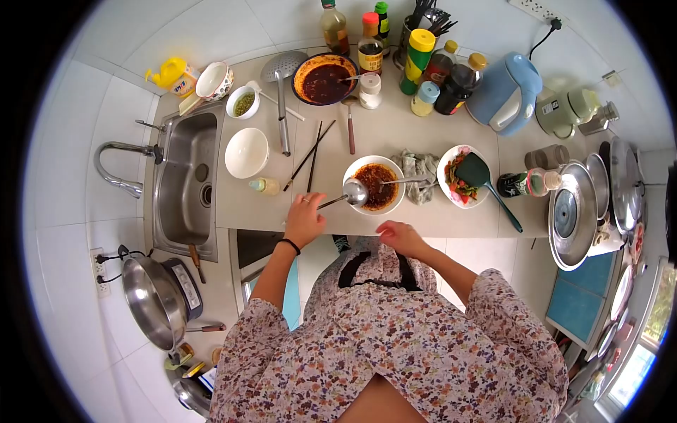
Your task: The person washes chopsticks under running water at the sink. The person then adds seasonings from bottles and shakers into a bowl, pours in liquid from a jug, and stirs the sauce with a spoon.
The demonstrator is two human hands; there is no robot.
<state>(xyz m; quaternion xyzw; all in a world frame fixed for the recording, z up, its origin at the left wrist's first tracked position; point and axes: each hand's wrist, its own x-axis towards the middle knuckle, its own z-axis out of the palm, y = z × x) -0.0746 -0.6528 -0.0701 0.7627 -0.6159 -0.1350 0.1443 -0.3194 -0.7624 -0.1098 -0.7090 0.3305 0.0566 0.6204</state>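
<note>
My right hand (403, 238), loosely half-open with nothing visible in it, is at the counter's near edge. My left hand (305, 220) curls over the handle of a shiny metal ladle (355, 192) (whether it grips, I can't tell), whose cup is at the left rim of a white round bowl (347, 173) of dark-red chilli sauce (374, 178). Farther left lie black chopsticks (310, 156).

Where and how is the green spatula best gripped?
Probably by the outer half of the handle, fingers closing around it from the person's own side. The spatula lies with its blade on the food in the plate, while its long handle slants out past the rim towards the counter's near edge.
</note>
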